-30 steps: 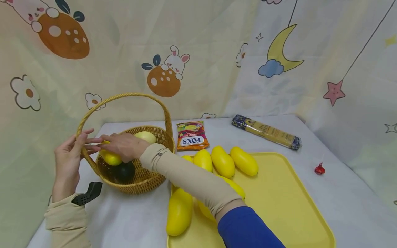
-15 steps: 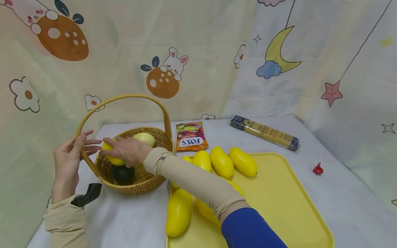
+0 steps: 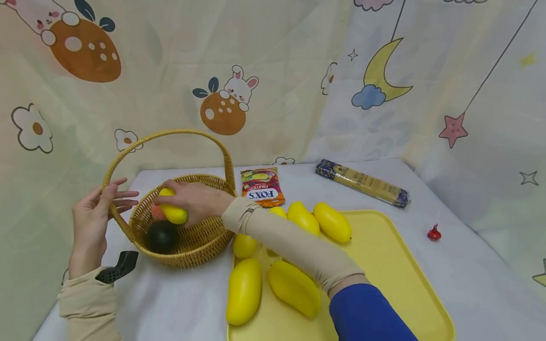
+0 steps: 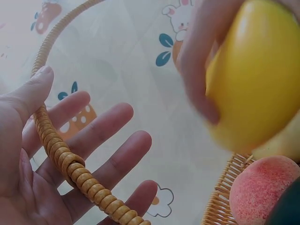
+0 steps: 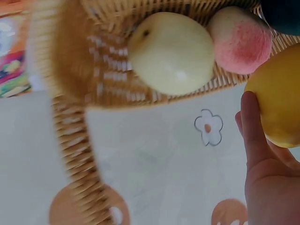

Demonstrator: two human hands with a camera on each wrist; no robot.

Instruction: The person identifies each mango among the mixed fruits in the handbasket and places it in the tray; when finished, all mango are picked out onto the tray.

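Note:
My right hand point(image 3: 198, 199) grips a yellow mango point(image 3: 173, 208) above the wicker basket point(image 3: 187, 260). The mango point(image 4: 258, 75) is large in the left wrist view, with fingertips along its side. My left hand point(image 3: 91, 218) holds the basket's handle point(image 4: 56, 145) at its left side, thumb across it and the other fingers spread fairly straight behind. Inside the basket are a dark green round fruit point(image 3: 162, 237), a pink peach point(image 5: 241, 42) and a pale green-yellow pear point(image 5: 173, 54). In the head view the right hand hides the pear.
A yellow tray point(image 3: 375, 265) with several mangoes stands right of the basket. Behind it lie an orange FOX'S candy bag point(image 3: 261, 184) and a long noodle-like packet point(image 3: 362, 182). A small red wrapped candy point(image 3: 434, 233) sits at far right.
My right hand has moved right with the mango, away from my left hand, uncovering the peach in the basket. The left hand stays on the handle.

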